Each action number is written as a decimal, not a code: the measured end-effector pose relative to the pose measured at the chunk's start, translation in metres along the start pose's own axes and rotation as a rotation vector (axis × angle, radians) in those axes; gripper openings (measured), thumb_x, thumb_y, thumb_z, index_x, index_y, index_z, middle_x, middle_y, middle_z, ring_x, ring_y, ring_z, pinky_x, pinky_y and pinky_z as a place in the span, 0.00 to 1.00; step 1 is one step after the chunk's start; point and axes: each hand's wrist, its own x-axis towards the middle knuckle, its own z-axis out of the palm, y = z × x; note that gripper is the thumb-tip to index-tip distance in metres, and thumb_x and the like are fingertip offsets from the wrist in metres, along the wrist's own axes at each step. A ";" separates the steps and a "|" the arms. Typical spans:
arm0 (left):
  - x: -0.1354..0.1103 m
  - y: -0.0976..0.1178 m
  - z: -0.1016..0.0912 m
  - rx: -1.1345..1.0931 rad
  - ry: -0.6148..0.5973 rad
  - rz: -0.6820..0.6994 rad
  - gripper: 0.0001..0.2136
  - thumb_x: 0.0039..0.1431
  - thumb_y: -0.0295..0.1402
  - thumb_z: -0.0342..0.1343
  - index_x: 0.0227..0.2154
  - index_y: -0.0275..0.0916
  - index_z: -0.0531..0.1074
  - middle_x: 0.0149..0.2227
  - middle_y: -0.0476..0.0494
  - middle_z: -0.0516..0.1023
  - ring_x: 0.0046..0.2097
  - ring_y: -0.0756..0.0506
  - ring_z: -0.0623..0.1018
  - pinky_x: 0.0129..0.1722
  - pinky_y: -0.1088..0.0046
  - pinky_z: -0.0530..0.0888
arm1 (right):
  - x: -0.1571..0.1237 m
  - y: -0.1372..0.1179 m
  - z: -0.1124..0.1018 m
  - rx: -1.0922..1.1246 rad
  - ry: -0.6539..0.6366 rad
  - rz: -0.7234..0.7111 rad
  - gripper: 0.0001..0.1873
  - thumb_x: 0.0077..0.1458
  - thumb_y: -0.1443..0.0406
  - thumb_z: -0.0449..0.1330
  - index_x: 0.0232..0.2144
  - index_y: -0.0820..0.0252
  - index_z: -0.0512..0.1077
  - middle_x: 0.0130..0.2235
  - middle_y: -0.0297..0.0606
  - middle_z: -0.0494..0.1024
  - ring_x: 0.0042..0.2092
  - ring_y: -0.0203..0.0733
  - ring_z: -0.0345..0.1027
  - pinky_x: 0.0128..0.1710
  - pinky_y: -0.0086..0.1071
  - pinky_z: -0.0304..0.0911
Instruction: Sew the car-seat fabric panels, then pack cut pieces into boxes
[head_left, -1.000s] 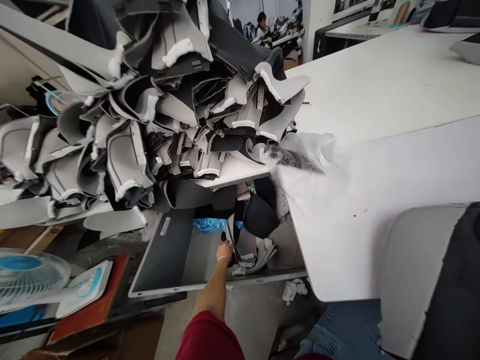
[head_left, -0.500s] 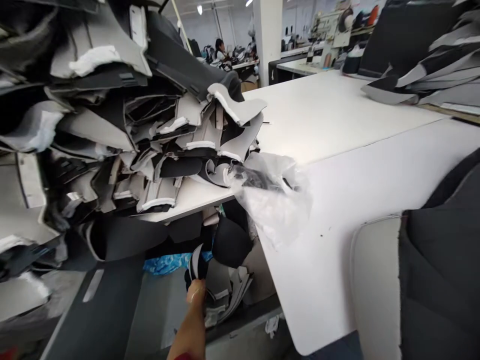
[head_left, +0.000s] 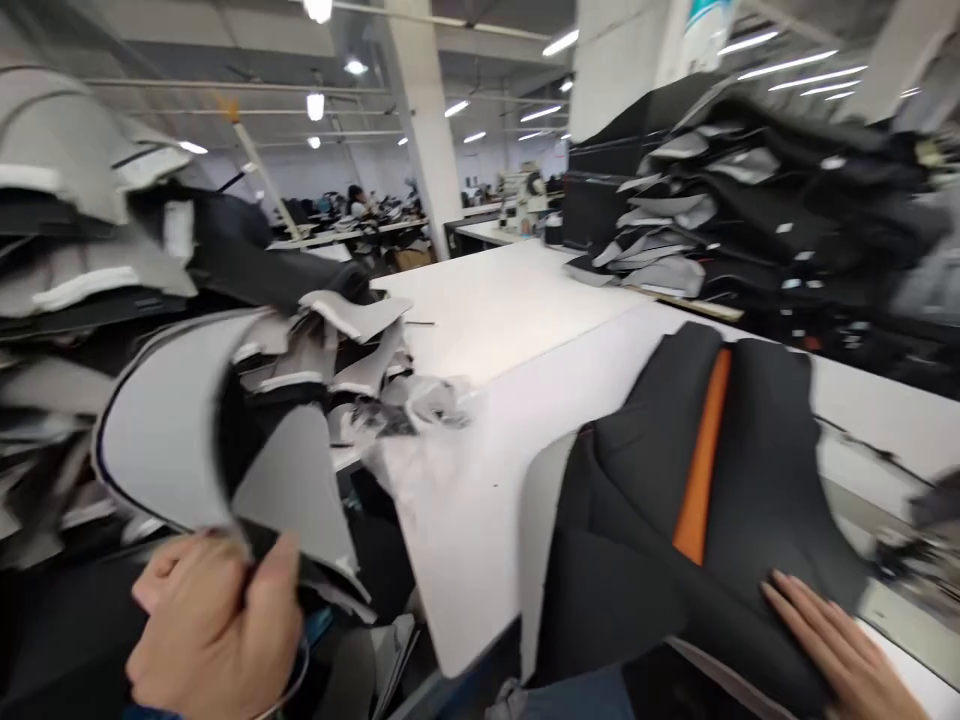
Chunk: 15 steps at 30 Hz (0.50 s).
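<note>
My left hand [head_left: 217,625] is closed around the lower end of a curved fabric panel [head_left: 161,430], grey on its face with a dark edge. A second grey panel [head_left: 300,490] hangs beside it, its lower end close to my fist; whether I grip that one too I cannot tell. At the lower right my right hand [head_left: 844,640] lies with fingers stretched out on a large black fabric piece [head_left: 637,600] that has an orange strip [head_left: 703,455] down it. This piece rests on the white table and drapes over its near edge.
Piled grey and black panels [head_left: 82,270] rise at the left. A crumpled clear plastic bag [head_left: 427,420] lies on the white table [head_left: 480,320]. Another black stack [head_left: 787,220] stands at the back right. Sewing machine parts [head_left: 911,560] sit at the right edge. Far off, a person [head_left: 358,203] is visible.
My left hand has come up from the storage space under the table, bringing the curved panel with it. The view has lifted and turned right; my right hand and the orange strip now show.
</note>
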 end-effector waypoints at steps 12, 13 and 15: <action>-0.134 0.259 0.193 -0.192 -0.829 1.382 0.07 0.46 0.27 0.49 0.16 0.37 0.65 0.16 0.48 0.65 0.25 0.47 0.65 0.42 0.56 0.60 | 0.017 0.001 -0.025 0.170 -0.194 0.180 0.34 0.42 0.67 0.51 0.55 0.65 0.54 0.58 0.46 0.52 0.59 0.49 0.41 0.56 0.47 0.40; -0.136 0.267 0.192 -0.205 -0.880 1.401 0.05 0.47 0.28 0.49 0.19 0.36 0.66 0.18 0.46 0.67 0.27 0.46 0.66 0.43 0.56 0.59 | 0.018 0.002 -0.025 0.197 -0.205 0.191 0.34 0.43 0.66 0.51 0.55 0.65 0.53 0.58 0.46 0.51 0.59 0.49 0.40 0.56 0.48 0.39; -0.129 0.284 0.184 -0.260 -0.920 1.415 0.07 0.48 0.30 0.47 0.29 0.34 0.68 0.29 0.41 0.71 0.35 0.43 0.68 0.45 0.54 0.58 | 0.019 0.003 -0.027 0.240 -0.223 0.206 0.34 0.45 0.63 0.51 0.56 0.66 0.51 0.59 0.47 0.49 0.59 0.50 0.38 0.56 0.48 0.37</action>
